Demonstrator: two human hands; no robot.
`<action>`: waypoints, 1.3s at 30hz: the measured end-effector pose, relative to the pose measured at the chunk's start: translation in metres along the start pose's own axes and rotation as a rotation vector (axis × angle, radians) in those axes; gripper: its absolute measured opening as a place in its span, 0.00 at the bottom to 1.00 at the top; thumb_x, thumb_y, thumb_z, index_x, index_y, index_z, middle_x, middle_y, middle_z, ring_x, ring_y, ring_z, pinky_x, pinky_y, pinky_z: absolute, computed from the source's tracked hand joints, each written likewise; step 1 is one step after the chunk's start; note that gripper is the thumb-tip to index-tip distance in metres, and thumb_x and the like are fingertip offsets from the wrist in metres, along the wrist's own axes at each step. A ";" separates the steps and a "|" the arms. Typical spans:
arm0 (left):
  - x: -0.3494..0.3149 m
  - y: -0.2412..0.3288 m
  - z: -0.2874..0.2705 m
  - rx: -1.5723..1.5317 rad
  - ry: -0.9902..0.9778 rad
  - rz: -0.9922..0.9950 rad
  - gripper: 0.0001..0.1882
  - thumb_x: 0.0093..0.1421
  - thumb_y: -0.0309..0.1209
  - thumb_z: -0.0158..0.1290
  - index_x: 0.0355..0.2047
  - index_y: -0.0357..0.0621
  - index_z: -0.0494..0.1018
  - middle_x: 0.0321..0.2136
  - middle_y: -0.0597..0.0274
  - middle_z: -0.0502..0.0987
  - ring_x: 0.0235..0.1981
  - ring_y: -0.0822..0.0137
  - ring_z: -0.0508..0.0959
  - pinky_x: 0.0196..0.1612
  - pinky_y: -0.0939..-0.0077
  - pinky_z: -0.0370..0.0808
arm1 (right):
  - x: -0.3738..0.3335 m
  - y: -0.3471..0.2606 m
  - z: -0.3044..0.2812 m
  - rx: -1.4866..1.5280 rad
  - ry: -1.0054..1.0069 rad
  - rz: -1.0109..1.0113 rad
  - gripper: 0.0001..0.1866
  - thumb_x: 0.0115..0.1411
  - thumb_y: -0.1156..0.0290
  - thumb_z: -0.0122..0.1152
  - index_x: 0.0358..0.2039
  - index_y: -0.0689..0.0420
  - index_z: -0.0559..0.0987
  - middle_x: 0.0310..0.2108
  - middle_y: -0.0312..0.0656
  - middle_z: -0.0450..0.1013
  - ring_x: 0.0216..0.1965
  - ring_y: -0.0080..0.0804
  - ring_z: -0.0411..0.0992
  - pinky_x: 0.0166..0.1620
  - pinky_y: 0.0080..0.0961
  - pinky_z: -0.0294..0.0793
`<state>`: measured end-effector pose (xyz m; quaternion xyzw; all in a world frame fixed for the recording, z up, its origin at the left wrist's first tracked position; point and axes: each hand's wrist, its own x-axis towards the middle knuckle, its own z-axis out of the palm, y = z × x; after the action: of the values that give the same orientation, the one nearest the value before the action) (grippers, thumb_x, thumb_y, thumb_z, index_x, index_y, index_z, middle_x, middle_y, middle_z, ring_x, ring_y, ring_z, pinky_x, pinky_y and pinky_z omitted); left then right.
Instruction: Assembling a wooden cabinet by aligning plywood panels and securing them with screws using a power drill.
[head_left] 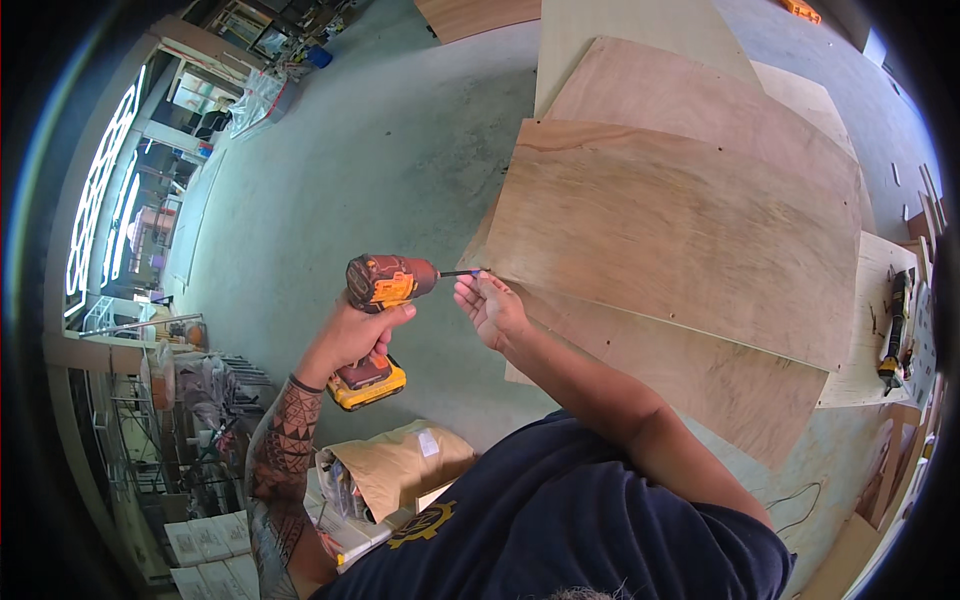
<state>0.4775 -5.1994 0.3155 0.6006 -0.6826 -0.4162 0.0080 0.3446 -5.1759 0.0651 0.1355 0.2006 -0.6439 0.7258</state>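
My left hand [352, 338] is wrapped round the grip of a red-brown and yellow cordless drill [395, 282], with its yellow-and-dark battery [366, 384] below. From the drill's nose a long thin black bit [457, 273] points to the right. At the bit's far end, the thumb and fingers of my right hand [494, 314] are pinched together on its tip. A small bluish spot shows between those fingers, too small to name. Just beyond my right hand lies the left edge of a plywood sheet [680, 230], which has small holes near its edges.
Beneath the top sheet lie further plywood sheets [650, 90], fanned out at odd angles. A black-and-yellow tool [892, 335] rests on a board at the far right. Close to my body stands a brown paper bag [410, 465]. Racks with wrapped goods [210, 400] line the left side.
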 end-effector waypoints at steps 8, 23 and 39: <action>0.031 0.037 -0.016 0.211 -0.108 -0.048 0.18 0.65 0.44 0.62 0.32 0.41 0.76 0.17 0.70 0.73 0.16 0.75 0.74 0.21 0.74 0.74 | -0.032 -0.040 0.004 -0.518 -0.045 -0.114 0.10 0.75 0.67 0.54 0.47 0.60 0.80 0.39 0.41 0.81 0.38 0.32 0.79 0.46 0.32 0.81; 0.050 0.063 -0.020 0.359 -0.222 -0.108 0.15 0.64 0.42 0.61 0.36 0.41 0.77 0.18 0.69 0.73 0.18 0.75 0.74 0.23 0.73 0.74 | -0.119 -0.218 -0.046 -1.914 0.536 -1.185 0.07 0.67 0.68 0.64 0.36 0.59 0.81 0.34 0.46 0.79 0.39 0.45 0.77 0.47 0.38 0.75; 0.049 0.058 -0.018 0.350 -0.231 -0.138 0.15 0.64 0.41 0.61 0.35 0.42 0.77 0.17 0.70 0.73 0.17 0.76 0.74 0.22 0.74 0.73 | -0.127 -0.211 -0.036 -1.906 0.517 -1.165 0.07 0.66 0.68 0.65 0.35 0.59 0.81 0.34 0.45 0.79 0.40 0.46 0.77 0.48 0.39 0.75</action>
<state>0.4259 -5.2535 0.3365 0.5866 -0.6979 -0.3571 -0.2032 0.1198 -5.0762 0.1053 -0.4547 0.7821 -0.4216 0.0621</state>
